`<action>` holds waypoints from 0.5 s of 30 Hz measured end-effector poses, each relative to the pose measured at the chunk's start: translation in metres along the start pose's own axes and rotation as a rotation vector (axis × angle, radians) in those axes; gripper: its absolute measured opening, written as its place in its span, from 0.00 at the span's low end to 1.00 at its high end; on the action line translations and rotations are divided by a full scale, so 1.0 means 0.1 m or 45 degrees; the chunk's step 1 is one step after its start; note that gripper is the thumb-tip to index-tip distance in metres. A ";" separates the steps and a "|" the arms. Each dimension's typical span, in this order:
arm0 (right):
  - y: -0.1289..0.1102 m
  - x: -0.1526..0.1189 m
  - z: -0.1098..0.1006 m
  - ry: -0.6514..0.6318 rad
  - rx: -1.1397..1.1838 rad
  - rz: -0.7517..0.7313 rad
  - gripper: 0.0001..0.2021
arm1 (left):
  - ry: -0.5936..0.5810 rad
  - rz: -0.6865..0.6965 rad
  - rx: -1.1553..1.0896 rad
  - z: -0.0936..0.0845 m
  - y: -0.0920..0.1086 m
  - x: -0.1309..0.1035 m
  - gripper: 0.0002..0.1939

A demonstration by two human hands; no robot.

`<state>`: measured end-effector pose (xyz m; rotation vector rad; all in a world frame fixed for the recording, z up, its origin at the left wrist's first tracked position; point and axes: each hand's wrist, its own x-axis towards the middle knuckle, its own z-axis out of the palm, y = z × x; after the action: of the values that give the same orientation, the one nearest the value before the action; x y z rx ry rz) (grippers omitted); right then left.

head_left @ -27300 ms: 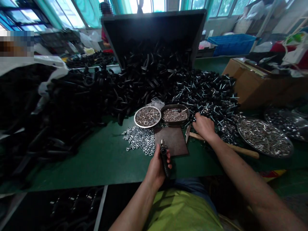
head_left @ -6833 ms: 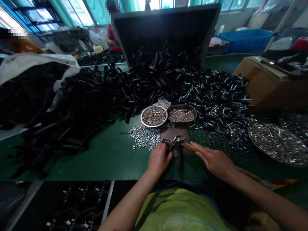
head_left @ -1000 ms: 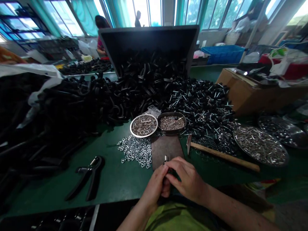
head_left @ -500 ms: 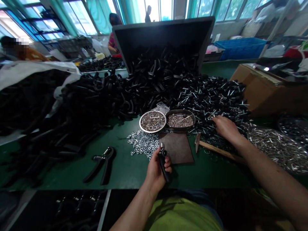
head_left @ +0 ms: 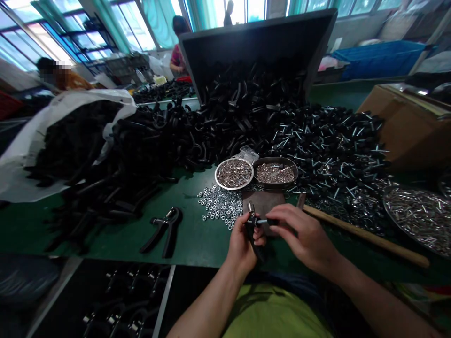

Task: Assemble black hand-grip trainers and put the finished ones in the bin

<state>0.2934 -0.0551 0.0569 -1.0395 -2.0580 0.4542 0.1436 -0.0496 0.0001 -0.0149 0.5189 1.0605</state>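
My left hand [head_left: 241, 246] is closed around the black handle of a hand grip exerciser [head_left: 260, 253], whose metal spring points up. My right hand [head_left: 306, 237] pinches the black knob of a knob screw [head_left: 271, 221]. The screw's bright shank points left and meets the exerciser near its top; I cannot tell how far it is in. Beneath both hands lies a brown square pad [head_left: 262, 199]. A second hand grip exerciser [head_left: 171, 232], with its spring fitted, lies on the green table [head_left: 202, 244] to the left.
Behind my hands are loose nuts [head_left: 220, 204], a round dish [head_left: 217, 180] and an oval tin [head_left: 276, 187] of small parts. A hammer [head_left: 366, 234] and a pile of knob screws [head_left: 334, 145] lie right. Black handles [head_left: 158, 136] are heaped left. Co-workers sit at the back.
My right hand has come from the knob screw pile to my left hand, bringing a knob screw to the hand grip exerciser. The view has shifted slightly left.
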 end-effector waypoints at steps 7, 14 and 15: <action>0.03 -0.08 0.29 0.070 -0.079 -0.079 0.08 | 0.136 0.200 0.248 0.02 -0.13 0.00 0.14; 0.10 -0.09 0.40 -0.207 0.581 0.808 0.14 | 0.220 0.592 0.799 0.01 -0.18 -0.07 0.19; 0.10 -0.09 0.39 -0.272 0.698 0.892 0.15 | 0.251 0.608 0.836 0.02 -0.16 -0.08 0.19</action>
<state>0.2717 -0.0555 0.0214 -1.3711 -1.5307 1.4427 0.1548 -0.0635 0.0010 0.6140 1.0662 1.3114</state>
